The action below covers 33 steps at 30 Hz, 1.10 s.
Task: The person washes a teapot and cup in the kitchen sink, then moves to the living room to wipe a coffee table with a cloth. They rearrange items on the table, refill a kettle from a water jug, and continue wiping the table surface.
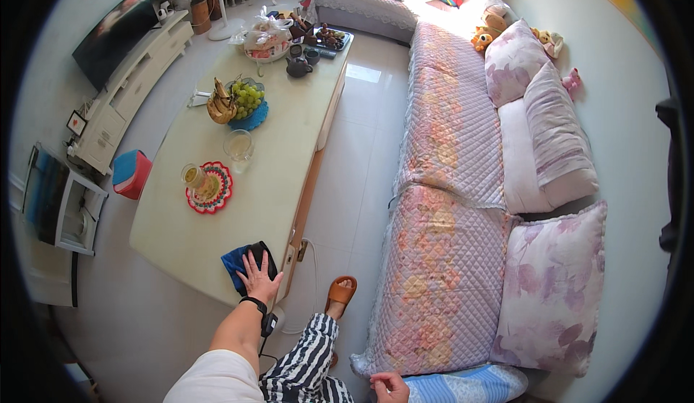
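My left hand [260, 279], with a black band on the wrist, lies spread flat on a folded blue and black cloth [234, 265] at the near corner of the coffee table [260, 186]. Its fingers are apart and press down on the cloth. At the bottom of the view, my right hand [390, 387] is beside the near end of the sofa, next to a blue and white patterned cushion [466, 385]. The fingers of that hand are curled, and nothing shows between them.
On the table stand a glass cup [203, 182] on a crocheted doily [223, 186], a clear bowl [238, 145], bananas [221, 104], green grapes [248, 98], a dark teapot [298, 67] and plastic bags [265, 37]. The quilt-covered sofa [434, 273] runs along the right. A white cable [316, 278] lies on the floor.
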### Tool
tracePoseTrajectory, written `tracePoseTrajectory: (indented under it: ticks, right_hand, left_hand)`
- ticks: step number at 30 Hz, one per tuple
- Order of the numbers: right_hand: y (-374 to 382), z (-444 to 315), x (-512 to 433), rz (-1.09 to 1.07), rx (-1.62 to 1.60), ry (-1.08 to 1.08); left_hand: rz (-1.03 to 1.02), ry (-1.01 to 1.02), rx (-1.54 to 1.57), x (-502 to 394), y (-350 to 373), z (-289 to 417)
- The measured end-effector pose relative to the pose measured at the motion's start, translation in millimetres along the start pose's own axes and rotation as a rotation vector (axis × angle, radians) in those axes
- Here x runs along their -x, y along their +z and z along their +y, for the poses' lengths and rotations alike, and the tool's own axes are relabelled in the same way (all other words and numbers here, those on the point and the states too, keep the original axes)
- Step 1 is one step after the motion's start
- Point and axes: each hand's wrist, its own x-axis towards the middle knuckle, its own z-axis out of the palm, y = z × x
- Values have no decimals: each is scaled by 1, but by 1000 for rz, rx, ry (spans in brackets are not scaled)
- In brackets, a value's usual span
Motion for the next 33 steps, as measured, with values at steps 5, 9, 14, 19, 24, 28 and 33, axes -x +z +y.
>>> tracePoseTrajectory:
  ticks: [5, 9, 14, 19, 24, 28, 33]
  right_hand:
    - [-9, -21, -129, -58, -101, 89]
    - [-5, -50, -250, -124, -200, 341]
    - [30, -99, -363, -241, -271, 318]
    - [39, -131, -433, -363, -219, 280]
    - [53, -142, -515, -439, -179, 246]
    - [68, -162, -595, -539, -92, 220]
    - [92, -195, -717, -730, 106, 212]
  left_hand:
    - [148, 102, -27, -91, -17, 86]
    - [156, 210, -35, -170, -43, 141]
    - [39, 206, -2, -240, -81, 202]
    - [72, 189, 52, -316, -109, 249]
    - [173, 196, 112, -385, -125, 274]
    - [265, 55, 209, -445, -149, 297]
    - [341, -296, 271, -552, -201, 316]
